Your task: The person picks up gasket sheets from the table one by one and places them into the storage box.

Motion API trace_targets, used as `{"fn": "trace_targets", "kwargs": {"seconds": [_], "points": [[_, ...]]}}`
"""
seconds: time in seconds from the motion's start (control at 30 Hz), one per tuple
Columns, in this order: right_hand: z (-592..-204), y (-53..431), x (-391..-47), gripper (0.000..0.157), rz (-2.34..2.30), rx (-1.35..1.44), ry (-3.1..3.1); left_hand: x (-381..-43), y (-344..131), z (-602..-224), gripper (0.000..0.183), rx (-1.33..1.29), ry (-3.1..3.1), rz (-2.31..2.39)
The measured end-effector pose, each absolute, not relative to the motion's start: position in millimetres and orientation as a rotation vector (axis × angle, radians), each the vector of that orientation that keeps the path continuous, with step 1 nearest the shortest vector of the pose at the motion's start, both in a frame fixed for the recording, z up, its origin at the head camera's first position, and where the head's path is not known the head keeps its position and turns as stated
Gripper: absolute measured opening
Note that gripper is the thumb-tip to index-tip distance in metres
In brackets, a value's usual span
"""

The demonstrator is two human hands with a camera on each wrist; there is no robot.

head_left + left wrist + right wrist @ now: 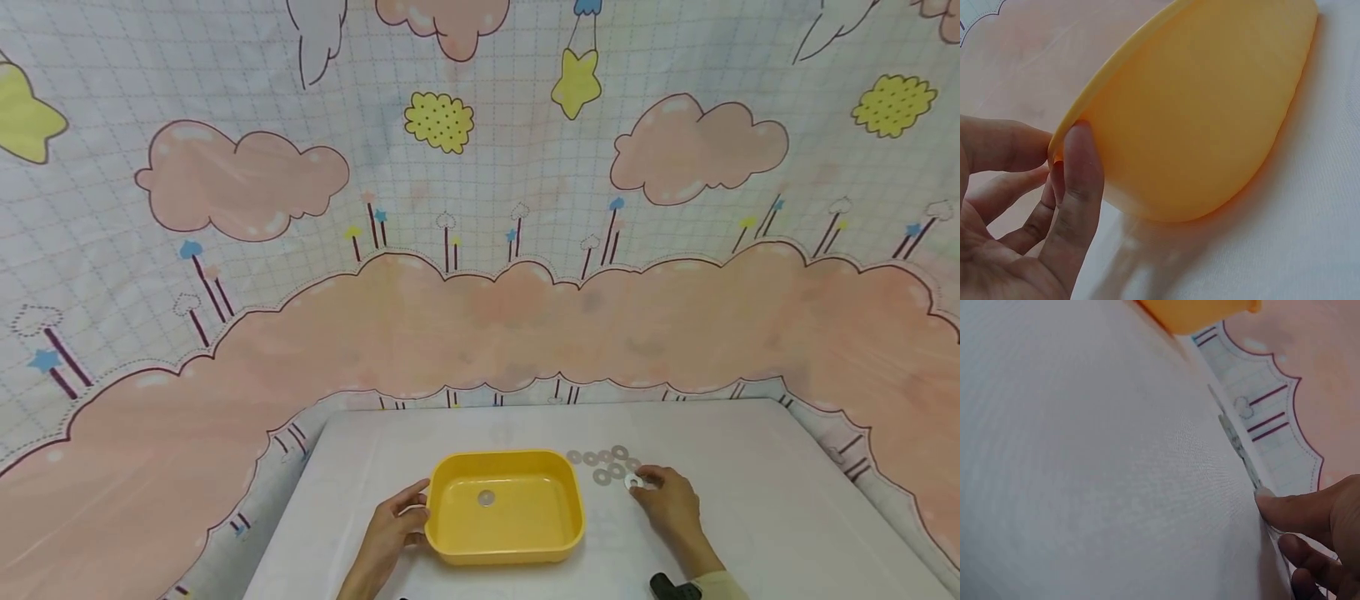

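Observation:
A yellow plastic basin (532,512) stands on the white table. My left hand (390,525) is at its left side; in the left wrist view the thumb and fingers pinch the basin's rim (1110,69). One flat round washer (487,498) lies inside on the bottom. Right of the basin, several flat grey washers (602,477) lie in a loose cluster. At the cluster's near right edge my right hand (669,504) pinches a brighter washer (630,482) between thumb and fingertips. The right wrist view shows the thumb low at the tabletop, with the washers seen edge-on.
The white tabletop (787,500) extends to both sides of the basin. Behind it hangs a patterned cloth (525,325) with clouds and stars. A black device (672,587) is strapped on my right wrist.

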State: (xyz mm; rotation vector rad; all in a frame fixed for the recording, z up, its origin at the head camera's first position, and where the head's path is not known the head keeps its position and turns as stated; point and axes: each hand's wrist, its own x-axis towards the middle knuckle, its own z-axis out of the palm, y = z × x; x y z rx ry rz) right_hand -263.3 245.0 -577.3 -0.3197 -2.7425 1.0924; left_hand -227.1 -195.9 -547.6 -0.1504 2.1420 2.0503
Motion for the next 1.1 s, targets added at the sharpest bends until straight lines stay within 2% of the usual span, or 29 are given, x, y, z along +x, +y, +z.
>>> {"fn": "trace_targets", "kwargs": {"seconds": [0.43,0.83,1.1], "points": [[-571.6,247.8,-253.6,0.02,1.133,-0.352,-2.616,-227.2,-194.6,-545.5,0.059,-0.146,2.119,2.069],[-558.8,248.2,-249.2,0.022,1.243,-0.321,-2.614,-224.8,-194.4,-544.9,0.058,-0.165,2.13,2.067],[-545.4,236.7,-252.2,0.023,1.4,-0.2,-2.561,-223.1,-192.9,-543.9,0.059,-0.163,2.125,2.066]]}}
